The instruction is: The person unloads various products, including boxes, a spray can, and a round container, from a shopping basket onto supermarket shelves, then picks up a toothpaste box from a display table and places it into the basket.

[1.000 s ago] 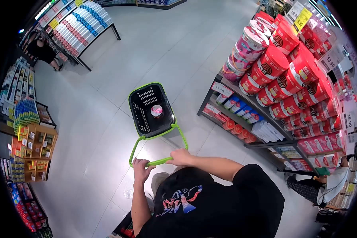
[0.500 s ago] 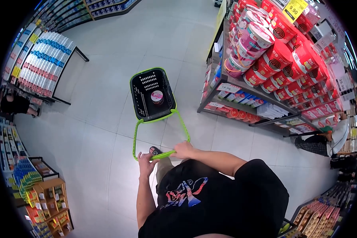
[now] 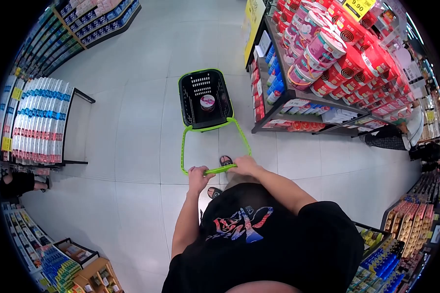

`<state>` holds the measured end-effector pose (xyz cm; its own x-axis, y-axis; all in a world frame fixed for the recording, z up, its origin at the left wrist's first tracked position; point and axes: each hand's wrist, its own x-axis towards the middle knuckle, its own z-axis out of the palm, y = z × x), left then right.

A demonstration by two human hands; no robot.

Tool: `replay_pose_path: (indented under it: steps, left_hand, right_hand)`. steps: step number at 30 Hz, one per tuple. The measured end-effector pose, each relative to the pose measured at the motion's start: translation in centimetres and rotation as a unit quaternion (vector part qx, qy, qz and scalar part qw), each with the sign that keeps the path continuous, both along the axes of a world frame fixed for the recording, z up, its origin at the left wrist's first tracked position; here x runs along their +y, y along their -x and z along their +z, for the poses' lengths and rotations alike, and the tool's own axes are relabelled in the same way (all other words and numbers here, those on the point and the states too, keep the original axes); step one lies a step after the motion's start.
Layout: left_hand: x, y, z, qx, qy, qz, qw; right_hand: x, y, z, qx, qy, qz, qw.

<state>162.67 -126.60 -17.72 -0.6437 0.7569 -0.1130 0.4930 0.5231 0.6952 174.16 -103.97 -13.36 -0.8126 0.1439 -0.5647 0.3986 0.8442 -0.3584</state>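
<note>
A black shopping basket [image 3: 221, 100] with a green rim stands on the floor ahead of me. Its long green handle [image 3: 183, 149] is swung up toward my body. My left hand [image 3: 198, 177] is closed round the left part of the handle's crossbar, and my right hand [image 3: 247, 166] grips the crossbar's right end. Inside the basket sits one round tub [image 3: 207, 100] with a pink and white lid. My sandalled feet show just below and behind the bar.
At the right, a shelf unit [image 3: 291, 95] carries stacked red packs [image 3: 349, 68] and pink tubs [image 3: 310, 66]. Boxed goods [image 3: 43, 119] are piled on a stand at the left. A person [image 3: 22, 184] is at the far left; another [image 3: 388, 136] at the right. Pale tiles cover the floor.
I have moved forward and the view has turned, so the shelves have shifted. The basket, with the tub still in it, sits further right and higher in view. Both hands keep their hold.
</note>
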Motion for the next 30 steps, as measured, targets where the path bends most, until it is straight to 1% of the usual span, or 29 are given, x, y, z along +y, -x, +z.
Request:
replay_pose_path:
  steps: [2,3,5,6,7,9,11,13,16,19,20,22,25,26,28,29,30]
  left_hand:
    - [0.7,1.5,-0.9,-0.017,0.004,-0.016,1.0]
    - [1.1,2.6,-0.9,-0.02,0.008,-0.02,1.0]
    - [1.4,4.7,-1.1,-0.045,0.024,-0.033,0.998]
    - [1.6,5.9,-0.2,-0.015,0.027,-0.039,0.999]
    - [1.6,6.9,-0.3,-0.013,0.043,-0.032,0.998]
    - [2.4,9.6,0.3,-0.067,0.046,-0.031,0.996]
    - [3.4,11.9,1.2,-0.065,0.036,-0.032,0.997]
    - [6.0,14.2,3.0,-0.054,0.064,-0.052,0.995]
    - [9.1,17.0,5.2,-0.038,0.052,-0.062,0.996]
    - [12.6,18.7,8.3,-0.035,0.047,-0.116,0.991]
    - [13.5,19.4,9.3,-0.037,0.044,-0.123,0.991]
    - [15.4,21.4,10.1,-0.035,0.037,-0.143,0.988]
    - [17.5,24.4,11.1,-0.041,0.032,-0.177,0.983]
    - [18.2,25.4,11.5,-0.038,0.047,-0.192,0.98]
    - [19.7,27.1,12.1,-0.035,0.058,-0.218,0.974]
    - [20.3,28.1,12.2,-0.04,0.041,-0.234,0.971]
    - [20.9,29.2,12.4,-0.046,0.026,-0.249,0.967]
  right_hand:
    - [0.8,0.8,-1.9,0.015,-0.034,0.016,0.999]
    - [1.0,1.6,-2.0,0.012,-0.03,0.012,0.999]
    - [1.1,3.2,-2.5,0.014,-0.043,-0.023,0.999]
    - [0.8,4.3,-2.4,0.013,-0.027,-0.016,0.999]
    - [1.4,5.6,-1.7,-0.005,0.003,-0.01,1.0]
    - [2.9,8.6,-0.9,-0.016,0.042,-0.004,0.999]
    - [4.7,10.6,-0.1,-0.007,0.097,-0.052,0.994]
    - [7.0,12.6,1.4,-0.007,0.086,-0.05,0.995]
    - [10.5,13.9,2.6,0.07,0.089,-0.031,0.993]
    - [14.0,15.2,5.8,0.099,0.124,-0.084,0.984]
    - [14.9,15.5,6.1,0.101,0.112,-0.103,0.983]
    - [16.1,16.5,6.6,0.157,0.11,-0.155,0.969]
    - [17.2,18.2,7.6,0.172,0.094,-0.225,0.955]
    - [17.4,18.8,7.6,0.173,0.089,-0.235,0.952]
    - [17.7,19.9,7.6,0.222,0.034,-0.272,0.936]
    - [17.8,20.5,7.4,0.225,0.026,-0.279,0.933]
    - [17.8,21.2,6.8,0.268,-0.012,-0.296,0.917]
